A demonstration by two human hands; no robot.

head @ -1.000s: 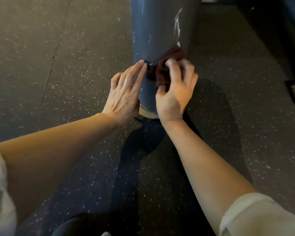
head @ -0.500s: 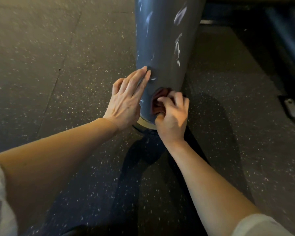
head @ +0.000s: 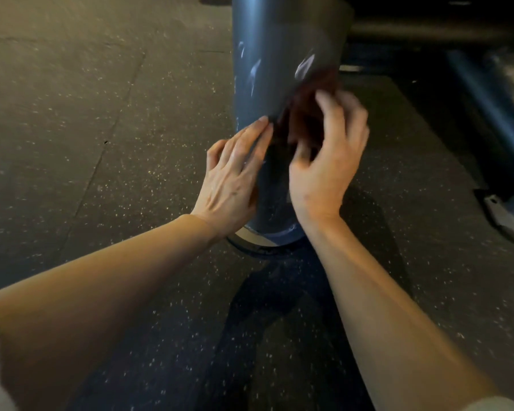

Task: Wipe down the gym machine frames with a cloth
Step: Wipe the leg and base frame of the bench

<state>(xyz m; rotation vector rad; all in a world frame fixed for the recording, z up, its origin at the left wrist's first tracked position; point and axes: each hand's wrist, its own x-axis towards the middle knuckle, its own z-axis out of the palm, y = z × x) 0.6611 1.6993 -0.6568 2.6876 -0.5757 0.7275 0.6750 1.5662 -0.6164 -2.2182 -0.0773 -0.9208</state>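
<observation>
While the right hand point(head: 324, 161) bunches a dark reddish-brown cloth point(head: 309, 108) in its curled fingers and presses it to the right side of the post, the left hand point(head: 232, 179) lies flat, fingers together, on the front. The thick grey-blue frame post point(head: 279, 54) shows pale scuffs and stands upright on speckled rubber flooring point(head: 101, 143).

The floor point(head: 72, 143) is dark and rubbery, with lots of tiny white and yellow specks. Thin lines run across it where the mats meet. Warm light falls on the left side. The right side is darker, and a blue bar point(head: 493, 114) lies low there, blurry.
</observation>
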